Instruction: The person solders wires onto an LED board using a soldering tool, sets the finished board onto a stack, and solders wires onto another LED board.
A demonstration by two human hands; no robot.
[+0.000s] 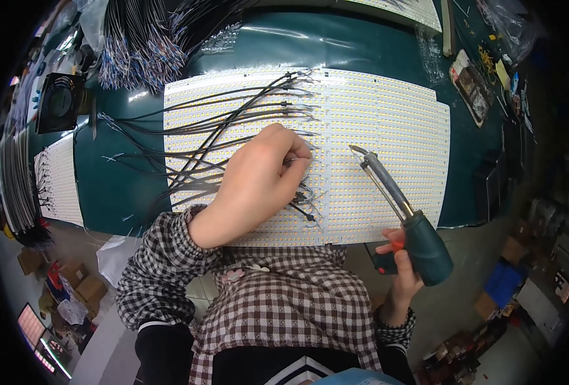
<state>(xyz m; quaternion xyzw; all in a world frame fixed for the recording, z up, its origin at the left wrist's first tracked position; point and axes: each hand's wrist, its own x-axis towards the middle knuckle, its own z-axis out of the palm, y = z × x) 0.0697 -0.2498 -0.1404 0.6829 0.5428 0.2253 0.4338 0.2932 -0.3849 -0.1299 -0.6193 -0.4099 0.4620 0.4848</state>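
Soldering gun (427,249): smooth plastic, metal tip (359,151). Tabletop (291,45): glossy, smooth. Apron (278,314): matt cloth.

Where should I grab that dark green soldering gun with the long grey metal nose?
Probably by its thick, dark green back part, coming from the near right, as the bare right hand does. That end is widest, and the thin, pointed metal tip faces away, over the white, yellow-dotted board, and could be hot.

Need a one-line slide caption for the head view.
Left hand pinches a thin wire among black cables on a white LED panel; right hand holds a green soldering gun.
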